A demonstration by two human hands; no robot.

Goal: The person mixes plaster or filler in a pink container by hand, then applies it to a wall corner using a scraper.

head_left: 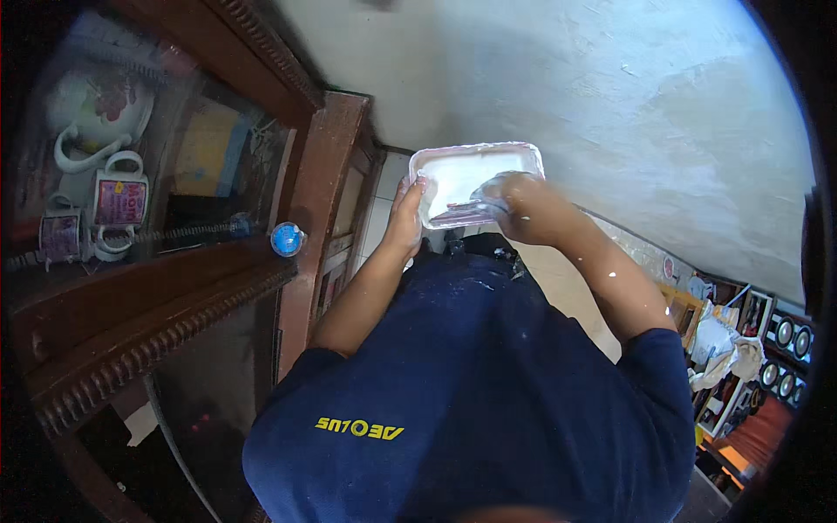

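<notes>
A shallow rectangular tray (475,147) with white paint in it is held up in front of my body. My left hand (404,220) is closed on its left side, with white smears on the fingers. Over the tray's right part, my right hand (527,207) is curled with its fingers down at the paint. A blurred greyish shape shows by those fingers; whatever they grip is mostly hidden. White specks dot my right forearm.
At left stands a dark wooden glass-fronted cabinet (305,174) with mugs (120,199) inside. A blue-topped round container (287,239) sits at its edge. A pale, patchy wall (610,105) rises ahead. Cluttered shelves (741,349) and speakers (789,336) stand at right.
</notes>
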